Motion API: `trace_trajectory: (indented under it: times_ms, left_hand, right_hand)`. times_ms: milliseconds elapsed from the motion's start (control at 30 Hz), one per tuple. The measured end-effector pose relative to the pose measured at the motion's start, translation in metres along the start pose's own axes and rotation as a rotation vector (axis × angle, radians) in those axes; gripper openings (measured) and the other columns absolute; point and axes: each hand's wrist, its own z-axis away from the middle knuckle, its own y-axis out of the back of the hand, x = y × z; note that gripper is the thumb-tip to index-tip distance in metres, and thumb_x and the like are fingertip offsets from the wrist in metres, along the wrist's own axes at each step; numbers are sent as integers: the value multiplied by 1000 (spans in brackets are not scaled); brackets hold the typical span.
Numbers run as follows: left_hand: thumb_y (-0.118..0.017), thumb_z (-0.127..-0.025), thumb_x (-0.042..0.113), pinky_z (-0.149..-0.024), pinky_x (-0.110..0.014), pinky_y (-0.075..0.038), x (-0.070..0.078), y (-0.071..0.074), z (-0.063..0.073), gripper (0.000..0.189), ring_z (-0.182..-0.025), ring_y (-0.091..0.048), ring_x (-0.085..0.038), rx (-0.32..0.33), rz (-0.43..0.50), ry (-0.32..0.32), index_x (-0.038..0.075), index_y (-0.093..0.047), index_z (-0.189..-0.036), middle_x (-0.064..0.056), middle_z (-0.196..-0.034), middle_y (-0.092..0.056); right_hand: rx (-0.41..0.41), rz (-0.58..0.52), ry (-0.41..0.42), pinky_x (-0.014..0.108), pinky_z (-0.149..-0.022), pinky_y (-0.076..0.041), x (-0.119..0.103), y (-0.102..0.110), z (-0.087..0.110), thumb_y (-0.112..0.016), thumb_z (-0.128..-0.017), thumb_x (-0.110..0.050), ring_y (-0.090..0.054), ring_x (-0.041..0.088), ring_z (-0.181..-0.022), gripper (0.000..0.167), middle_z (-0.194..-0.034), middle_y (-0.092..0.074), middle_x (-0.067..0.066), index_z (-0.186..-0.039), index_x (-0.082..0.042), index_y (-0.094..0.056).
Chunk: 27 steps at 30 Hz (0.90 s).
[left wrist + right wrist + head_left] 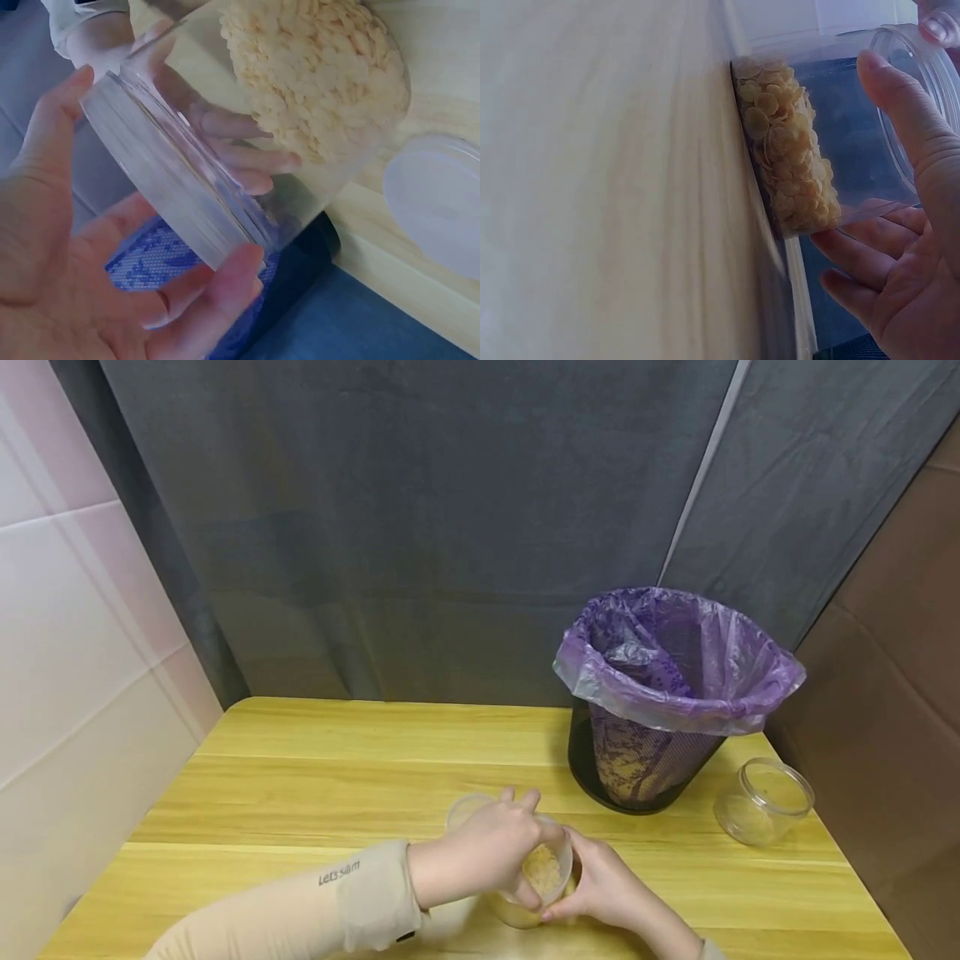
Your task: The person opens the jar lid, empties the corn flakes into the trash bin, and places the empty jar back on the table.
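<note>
Presently, leftmost, a translucent lid (pixel 465 807) lies loose, around ten o'clock of the clear flake jar (pixel 844 142) at the table's (pixel 300 777) near side. The left hand (pixel 495 843) clamps thumb and fingers on its rim; the right hand (pixel 600 885) grips its three o'clock side. Flakes (pixel 787 154) already inside; closure judged in hand, seating unconfirmed. Purple-lined mesh wastebasket (pixel 652 764) at one o'clock. Empty clear jar (pixel 757 814), two o'clock, remains unlidded.

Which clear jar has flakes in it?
The jar held in the right hand: flakes cover its bottom; the other jar, beside the bin, shows none.
</note>
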Motion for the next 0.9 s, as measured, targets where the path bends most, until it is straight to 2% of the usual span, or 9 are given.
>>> trace_trajectory:
  times_ms: [133, 333, 567, 800, 900]
  left_hand:
    - [-86, -52, 56, -54, -22, -47, 5, -2, 2, 64, -80, -55, -25, 20, -37, 66, 30, -70, -108, -3, -101, -58]
    - [-84, -54, 58, -49, -20, -44, 9, -3, 2, 69, -74, -52, -22, 20, -77, 113, 29, -69, -115, -5, -96, -56]
    - [-82, -54, 64, -49, -18, -44, 11, -2, 2, 66, -71, -50, -19, 31, -118, 132, 28, -69, -108, -4, -89, -55]
    - [-78, -55, 69, -50, -21, -47, 15, -2, 1, 70, -70, -52, -19, 29, -195, 142, 25, -69, -110, -5, -88, -56]
    - [-77, -56, 70, -49, -21, -46, 16, 0, 1, 72, -70, -52, -19, 10, -199, 146, 26, -68, -113, -4, -88, -56]
  right_hand:
    - [-31, -104, -11, 31, -86, -50, 0, 0, 0, -90, -58, -38, -61, 14, -100, 87, -113, -64, -4, -132, -11, -50]
    - [-62, -235, -28, 29, -86, -51, 0, 0, 0, -91, -61, -23, -63, 19, -103, 86, -118, -62, 3, -134, -9, -48]
    - [-70, -239, -51, 29, -85, -51, 2, -1, -2, -91, -60, -20, -63, 18, -101, 89, -117, -61, 4, -136, -10, -46]
    - [-60, -242, -39, 29, -85, -51, 2, 0, -1, -91, -60, -25, -63, 18, -102, 88, -117, -62, 3, -135, -11, -48]
    - [-64, -253, -34, 29, -85, -51, 2, 0, -1, -91, -60, -26, -63, 18, -102, 87, -117, -62, 4, -134, -12, -48]
